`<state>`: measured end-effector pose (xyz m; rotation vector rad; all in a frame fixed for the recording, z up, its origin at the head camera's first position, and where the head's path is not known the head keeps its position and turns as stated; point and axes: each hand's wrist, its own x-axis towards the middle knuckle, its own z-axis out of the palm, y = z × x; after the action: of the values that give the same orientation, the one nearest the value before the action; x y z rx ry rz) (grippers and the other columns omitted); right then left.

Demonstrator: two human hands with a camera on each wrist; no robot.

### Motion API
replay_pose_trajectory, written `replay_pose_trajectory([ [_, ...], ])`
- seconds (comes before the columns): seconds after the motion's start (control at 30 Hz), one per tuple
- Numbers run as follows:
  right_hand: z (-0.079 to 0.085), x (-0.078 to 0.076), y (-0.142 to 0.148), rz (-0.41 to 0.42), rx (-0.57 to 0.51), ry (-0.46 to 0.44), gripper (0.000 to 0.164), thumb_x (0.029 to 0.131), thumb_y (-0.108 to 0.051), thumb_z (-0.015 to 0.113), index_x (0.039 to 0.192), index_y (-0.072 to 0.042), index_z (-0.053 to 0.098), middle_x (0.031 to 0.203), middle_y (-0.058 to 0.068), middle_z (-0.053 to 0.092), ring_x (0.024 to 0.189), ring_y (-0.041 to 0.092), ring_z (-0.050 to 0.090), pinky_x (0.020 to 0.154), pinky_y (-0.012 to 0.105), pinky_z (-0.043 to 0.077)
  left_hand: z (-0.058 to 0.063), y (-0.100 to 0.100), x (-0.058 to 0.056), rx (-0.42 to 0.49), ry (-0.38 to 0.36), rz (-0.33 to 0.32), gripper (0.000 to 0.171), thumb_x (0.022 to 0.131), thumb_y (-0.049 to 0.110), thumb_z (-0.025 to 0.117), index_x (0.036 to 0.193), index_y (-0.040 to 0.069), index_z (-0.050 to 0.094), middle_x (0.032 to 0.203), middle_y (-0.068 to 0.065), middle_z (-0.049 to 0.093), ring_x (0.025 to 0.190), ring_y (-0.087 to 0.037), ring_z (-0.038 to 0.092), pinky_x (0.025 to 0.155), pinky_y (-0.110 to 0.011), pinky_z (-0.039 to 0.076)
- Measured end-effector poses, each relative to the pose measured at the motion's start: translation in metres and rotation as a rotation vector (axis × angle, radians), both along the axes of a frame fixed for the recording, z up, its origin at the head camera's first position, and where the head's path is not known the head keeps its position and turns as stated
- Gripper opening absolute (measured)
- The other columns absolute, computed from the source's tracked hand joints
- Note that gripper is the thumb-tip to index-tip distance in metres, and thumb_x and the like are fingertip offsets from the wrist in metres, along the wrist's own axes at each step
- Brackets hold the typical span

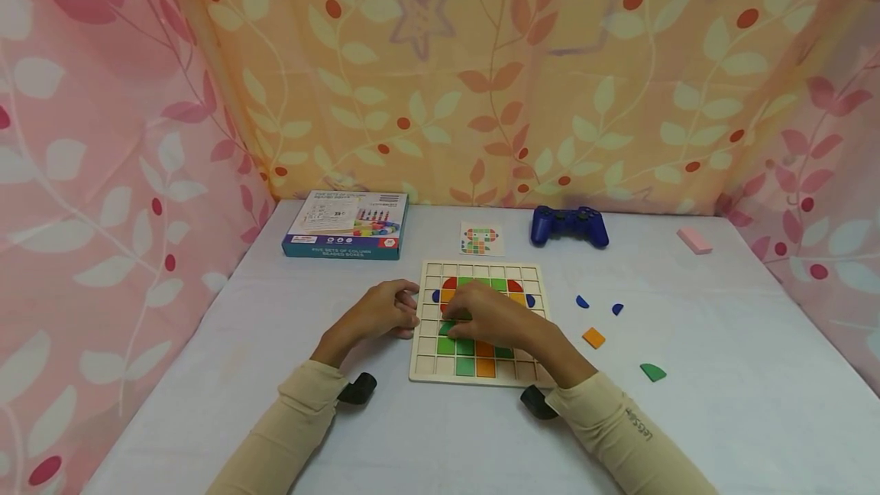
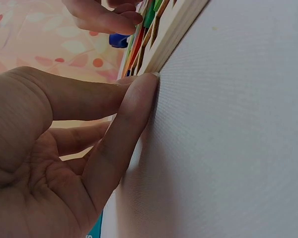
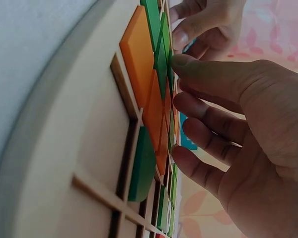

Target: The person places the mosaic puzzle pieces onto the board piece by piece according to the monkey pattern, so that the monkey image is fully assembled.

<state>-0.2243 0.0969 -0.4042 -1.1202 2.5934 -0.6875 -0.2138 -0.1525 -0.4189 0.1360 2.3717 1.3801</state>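
Observation:
A wooden grid board (image 1: 426, 365) lies on the white table, with green, orange, red and blue flat pieces in many squares. My left hand (image 1: 386, 307) is at its left side. In the left wrist view, the thumb (image 2: 134, 109) and index fingertips touch the board's edge (image 2: 176, 37). My right hand (image 1: 496, 315) reaches over the board. Its thumb and index finger pinch a green piece (image 1: 445, 328) at a square on the left, and the hand hides squares beneath. The right wrist view shows the thumb tip (image 3: 184, 60) against green pieces (image 3: 161, 67).
Right of the board lie two blue half-circles (image 1: 582, 302), an orange square (image 1: 593, 338) and a green quarter-circle (image 1: 653, 372). Behind are a pattern card (image 1: 481, 238), a blue game controller (image 1: 569, 227) and a flat box (image 1: 344, 224). A pink block (image 1: 694, 241) lies far right.

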Motion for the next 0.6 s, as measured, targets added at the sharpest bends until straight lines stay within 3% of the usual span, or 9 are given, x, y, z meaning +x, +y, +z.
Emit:
replay_pose_trajectory([
  [0.33, -0.0005, 0.0003, -0.0011, 0.029, -0.009, -0.006, 0.019, 0.1, -0.019, 0.074, 0.117, -0.015, 0.081, 0.115, -0.006, 0.073, 0.115, 0.015, 0.059, 0.111, 0.041, 0.051, 0.0007, 0.0004, -0.0008, -0.017, 0.005, 0.001, 0.06, 0.093, 0.003, 0.077, 0.149, 0.002, 0.054, 0.115, -0.014, 0.065, 0.084, -0.02, 0.068, 0.075, -0.028, 0.065],
  [0.6, 0.0021, 0.0011, 0.0031, 0.005, -0.023, -0.034, 0.021, 0.099, -0.018, 0.075, 0.12, -0.016, 0.08, 0.118, -0.006, 0.073, 0.119, 0.016, 0.06, 0.113, 0.044, 0.05, 0.0, 0.0006, -0.0007, -0.021, 0.012, 0.005, 0.06, 0.093, 0.002, 0.077, 0.149, 0.001, 0.055, 0.113, -0.013, 0.064, 0.084, -0.02, 0.067, 0.075, -0.028, 0.065],
])
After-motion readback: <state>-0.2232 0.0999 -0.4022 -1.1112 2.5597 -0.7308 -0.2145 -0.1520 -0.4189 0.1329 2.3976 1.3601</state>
